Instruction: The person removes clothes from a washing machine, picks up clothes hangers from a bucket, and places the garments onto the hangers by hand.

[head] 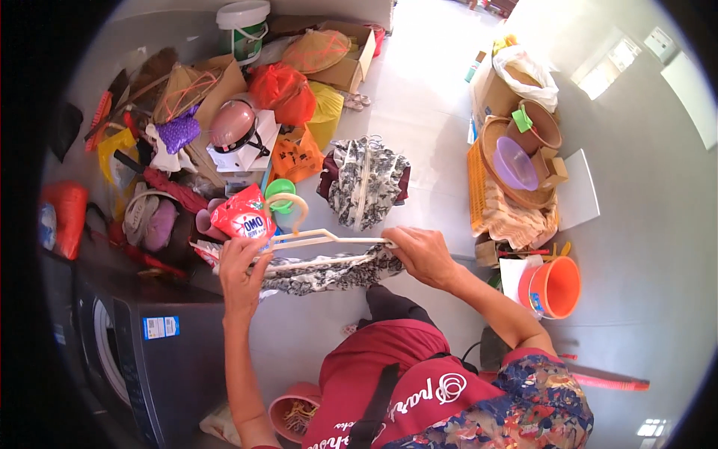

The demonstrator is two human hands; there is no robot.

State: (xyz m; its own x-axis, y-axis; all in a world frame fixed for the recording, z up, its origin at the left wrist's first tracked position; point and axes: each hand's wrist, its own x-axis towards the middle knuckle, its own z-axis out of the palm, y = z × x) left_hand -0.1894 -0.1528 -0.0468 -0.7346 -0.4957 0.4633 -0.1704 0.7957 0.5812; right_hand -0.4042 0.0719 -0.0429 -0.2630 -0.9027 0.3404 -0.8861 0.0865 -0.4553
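A cream plastic clothes hanger is held level in front of me, its hook pointing away. My left hand grips its left end and my right hand grips its right end. From the hanger hangs a black-and-white patterned garment, bunched along the lower bar. How much cloth lies under my fingers is hidden. Beyond the hanger, a similar black-and-white garment with dark red parts is on hangers whose hooks show at its top.
A dark washing machine stands at lower left, a pink basin with hangers beside it. Helmet, bags and straw hats crowd the left. On the right are a purple basin, an orange crate and an orange bucket.
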